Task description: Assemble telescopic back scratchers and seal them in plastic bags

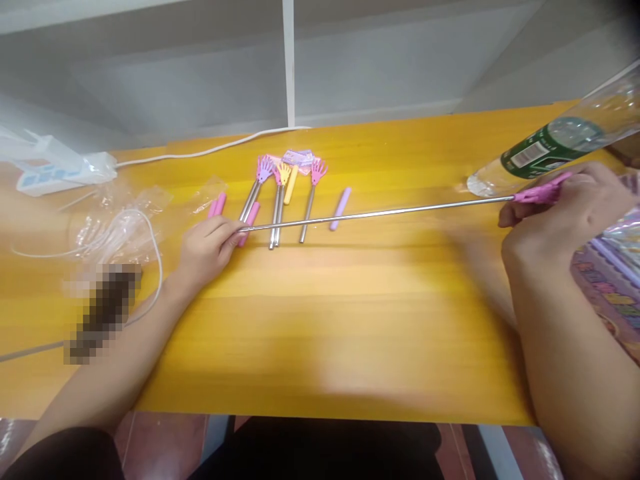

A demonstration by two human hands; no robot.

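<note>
A long telescopic metal back scratcher (380, 214) is stretched out across the yellow table (310, 320). My left hand (207, 248) pinches its pink handle end at the left. My right hand (560, 207) is closed on its pink claw head at the right. Behind the rod lie several short scratchers (278, 200) with pink, purple and yellow hand-shaped heads, plus a loose purple handle (341, 208) and a loose pink handle (217, 205).
A clear plastic bottle with a green label (550, 150) lies tilted at the right. Clear plastic bags and a white cable (120, 233) sit at the left, with a white power strip (55, 170) behind. A colourful packet (613, 280) lies at the right edge.
</note>
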